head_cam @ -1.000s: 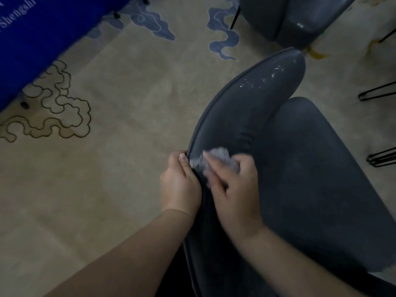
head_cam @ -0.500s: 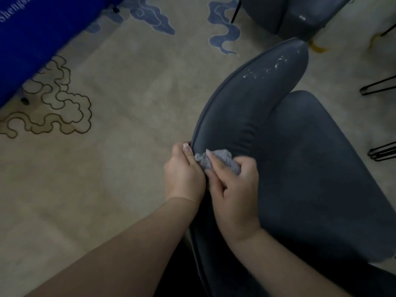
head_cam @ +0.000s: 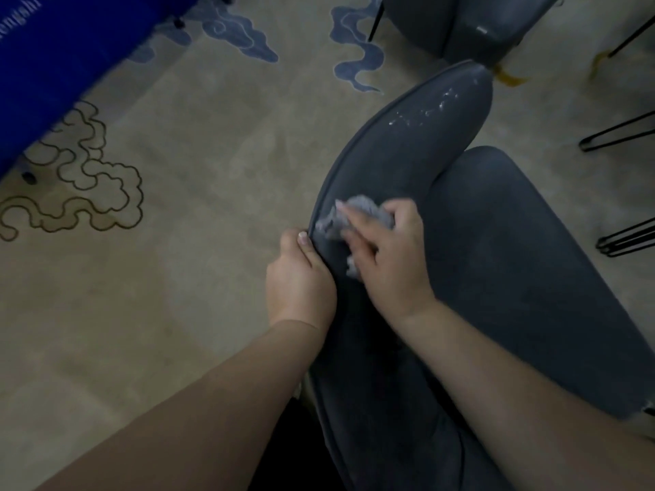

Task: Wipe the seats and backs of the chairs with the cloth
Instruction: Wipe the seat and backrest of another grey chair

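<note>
A crumpled grey cloth (head_cam: 358, 216) is pressed against the inner face of the dark grey chair's backrest (head_cam: 397, 154), near its piped edge. It is pinched in the grip of the right hand (head_cam: 386, 256). The backrest edge is clasped by the curled left hand (head_cam: 299, 281). White flecks (head_cam: 430, 109) are seen farther along the backrest. A patterned carpet (head_cam: 177, 171) lies beneath.

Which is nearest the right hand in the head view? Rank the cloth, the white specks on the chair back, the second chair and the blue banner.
1. cloth, under the right hand.
2. white specks, up the chair back.
3. second chair, top edge.
4. blue banner, far upper left.
</note>
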Motion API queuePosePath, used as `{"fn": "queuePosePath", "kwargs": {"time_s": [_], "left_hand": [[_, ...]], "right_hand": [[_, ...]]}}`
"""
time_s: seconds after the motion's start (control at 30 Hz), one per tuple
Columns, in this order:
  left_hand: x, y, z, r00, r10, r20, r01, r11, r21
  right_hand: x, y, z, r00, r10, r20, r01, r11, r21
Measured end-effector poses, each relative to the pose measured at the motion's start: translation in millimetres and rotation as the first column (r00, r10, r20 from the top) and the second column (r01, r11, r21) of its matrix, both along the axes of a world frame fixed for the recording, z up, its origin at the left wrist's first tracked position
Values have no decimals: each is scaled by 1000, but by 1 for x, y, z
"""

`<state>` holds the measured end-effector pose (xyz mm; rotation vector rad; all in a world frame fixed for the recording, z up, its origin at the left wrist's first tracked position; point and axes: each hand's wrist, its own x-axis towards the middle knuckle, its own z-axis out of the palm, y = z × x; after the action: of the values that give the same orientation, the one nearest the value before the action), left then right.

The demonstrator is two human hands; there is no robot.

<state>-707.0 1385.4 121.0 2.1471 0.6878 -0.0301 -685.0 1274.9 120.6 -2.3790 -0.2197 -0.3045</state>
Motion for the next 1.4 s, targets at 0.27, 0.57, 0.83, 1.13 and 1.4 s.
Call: {"fn": "queuePosePath", "kwargs": {"time_s": [0.27, 0.57, 0.83, 1.13, 1.4], "left_hand": [[15, 1, 11, 973, -189, -135, 212, 960, 184], [155, -31, 7, 863, -485, -138, 504, 822, 265], [164, -38, -8, 874, -468, -127, 479, 793, 376], [167, -38, -7, 872, -471, -129, 481, 778, 404], [167, -41, -2, 864, -491, -111, 494, 785, 374]], "right_hand": [[84, -2, -1, 958, -249, -141, 257, 966, 38], [79, -35, -14, 888, -406, -215, 458, 823, 336], [155, -99, -24, 755, -545, -365, 654, 585, 480], [263, -131, -31, 718, -570, -398, 696, 585, 417], [214, -96, -40, 919, -388, -73, 394, 891, 228]]}}
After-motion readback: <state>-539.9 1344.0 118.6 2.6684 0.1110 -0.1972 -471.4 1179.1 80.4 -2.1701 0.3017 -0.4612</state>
